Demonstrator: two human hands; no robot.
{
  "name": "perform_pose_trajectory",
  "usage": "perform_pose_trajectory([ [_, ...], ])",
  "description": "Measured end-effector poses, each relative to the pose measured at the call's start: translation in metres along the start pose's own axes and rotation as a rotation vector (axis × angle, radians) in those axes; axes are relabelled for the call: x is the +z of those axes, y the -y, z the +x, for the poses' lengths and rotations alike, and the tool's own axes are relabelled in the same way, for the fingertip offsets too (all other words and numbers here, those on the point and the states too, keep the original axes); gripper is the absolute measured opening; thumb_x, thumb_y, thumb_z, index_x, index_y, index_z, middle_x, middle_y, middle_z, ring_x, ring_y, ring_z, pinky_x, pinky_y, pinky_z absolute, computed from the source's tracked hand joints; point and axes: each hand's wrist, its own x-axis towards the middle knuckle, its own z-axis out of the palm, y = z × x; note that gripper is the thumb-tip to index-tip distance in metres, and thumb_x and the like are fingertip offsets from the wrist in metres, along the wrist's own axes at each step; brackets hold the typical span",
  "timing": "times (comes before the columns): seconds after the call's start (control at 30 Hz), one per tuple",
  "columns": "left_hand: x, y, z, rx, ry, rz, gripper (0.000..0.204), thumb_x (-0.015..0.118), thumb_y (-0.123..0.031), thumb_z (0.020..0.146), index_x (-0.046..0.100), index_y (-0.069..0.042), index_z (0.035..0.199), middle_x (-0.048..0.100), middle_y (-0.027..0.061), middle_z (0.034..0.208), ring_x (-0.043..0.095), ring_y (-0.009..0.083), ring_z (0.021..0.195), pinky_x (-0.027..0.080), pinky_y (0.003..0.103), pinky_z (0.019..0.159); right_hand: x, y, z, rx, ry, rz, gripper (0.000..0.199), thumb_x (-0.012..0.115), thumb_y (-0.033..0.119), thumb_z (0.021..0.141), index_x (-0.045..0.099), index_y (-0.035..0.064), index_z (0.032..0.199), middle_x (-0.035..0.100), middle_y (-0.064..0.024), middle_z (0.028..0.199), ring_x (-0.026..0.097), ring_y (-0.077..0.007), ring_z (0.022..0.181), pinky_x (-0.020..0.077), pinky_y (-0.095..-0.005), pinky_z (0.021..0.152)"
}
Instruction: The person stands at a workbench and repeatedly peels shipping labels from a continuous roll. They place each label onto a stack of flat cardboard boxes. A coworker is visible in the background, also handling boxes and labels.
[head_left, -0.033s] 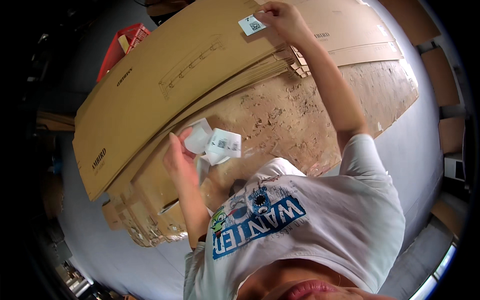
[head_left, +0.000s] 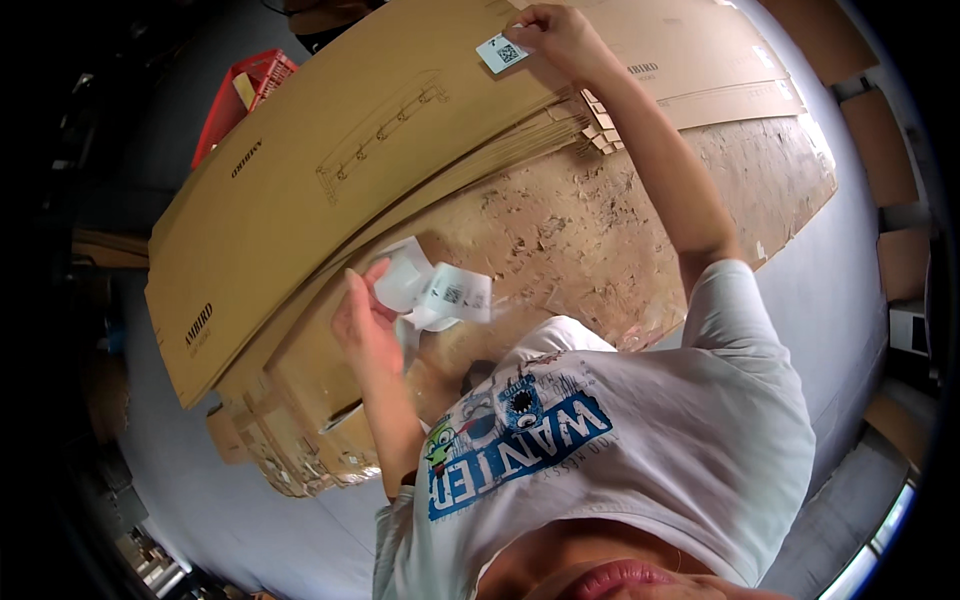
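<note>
My left hand (head_left: 368, 325) is closed on a strip of white labels (head_left: 455, 293), which curls and hangs out to the right of its fingers. A square printed code shows on one label of the strip. At the far edge of the work surface, my right hand (head_left: 560, 42) pinches the corner of a single white label (head_left: 501, 54). That label lies against or just over the top sheet of a stack of flat brown cardboard (head_left: 280, 210); whether it is stuck down I cannot tell. A line drawing of a long rack is printed on the sheet.
A second pile of flat cardboard (head_left: 705, 75) lies at the far right. Beneath the stacks is a worn, scuffed brown board (head_left: 560, 240). A red crate (head_left: 262, 75) stands beyond the far left edge. Wrapped cardboard (head_left: 310, 455) sits at the near left corner.
My left hand and its label strip have shifted slightly to the right. My right hand and the single label are nearly where they were.
</note>
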Motion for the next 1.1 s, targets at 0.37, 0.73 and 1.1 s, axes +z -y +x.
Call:
perform_pose_trajectory([
  [0.37,-0.004,0.013,0.015,-0.051,0.036,0.012,0.046,0.053,-0.032,0.095,0.061,0.012,0.104,0.063,0.0171,0.098,0.064,0.0201,0.084,0.055,0.033,0.073,0.030,-0.003,0.017,-0.003,0.015,-0.245,0.024,0.071,0.027,0.070,0.068,0.0045,0.078,0.065,-0.0140,0.070,0.064,-0.0240,0.065,0.0504,-0.0368,0.062],
  [0.73,-0.011,0.020,0.013,-0.060,0.022,0.019,0.043,0.053,-0.029,0.095,0.061,0.012,0.104,0.062,0.0174,0.098,0.063,0.0213,0.087,0.054,0.034,0.074,0.034,-0.011,0.016,-0.046,-0.008,-0.485,0.025,0.071,0.031,0.069,0.067,0.0082,0.079,0.066,-0.0154,0.075,0.066,-0.0290,0.072,0.0513,-0.0392,0.065],
  [1.1,-0.074,-0.032,0.009,0.157,-0.218,0.173,0.034,0.061,-0.033,0.090,0.067,-0.002,0.078,0.055,-0.0040,0.067,0.044,0.0042,0.063,0.031,0.019,0.054,0.010,-0.037,0.013,-0.245,0.021,-1.040,0.035,0.058,0.037,0.088,0.054,0.0096,0.110,0.060,-0.0120,0.099,0.059,-0.0279,0.086,0.0471,-0.0408,0.070],
])
